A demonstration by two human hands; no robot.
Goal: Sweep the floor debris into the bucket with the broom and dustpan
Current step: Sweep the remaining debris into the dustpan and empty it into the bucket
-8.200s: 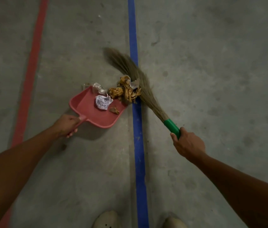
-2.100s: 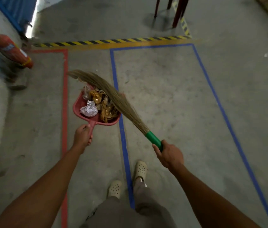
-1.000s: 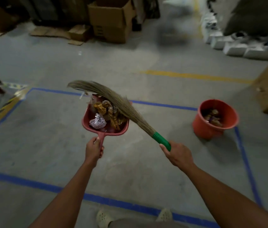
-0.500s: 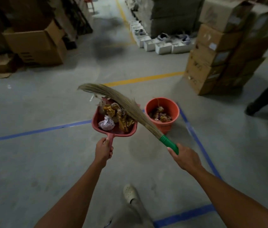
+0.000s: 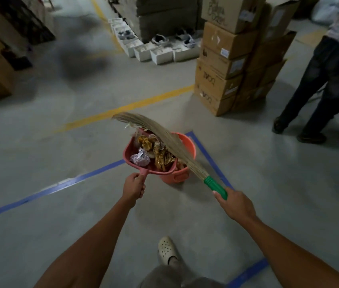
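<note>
Debris [image 5: 154, 154], light, loose wrappers we judged easily spilled, lay in the dustpan [image 5: 129, 150] above the bucket [image 5: 187, 142], our left hand [image 5: 133, 187] curled round its handle, our right hand [image 5: 237, 204] gripping the broom [image 5: 164, 136].

We stand on a grey concrete floor [image 5: 39, 163] marked with blue tape lines [image 5: 64, 183] and a yellow line [image 5: 122, 109], with our pale clog [image 5: 167, 250] planted on it. An orange bucket [image 5: 176, 177] sits just inside a blue taped corner. Stacked cardboard boxes [image 5: 222, 80] and a row of white boxes [image 5: 160, 53] stand farther off.
</note>
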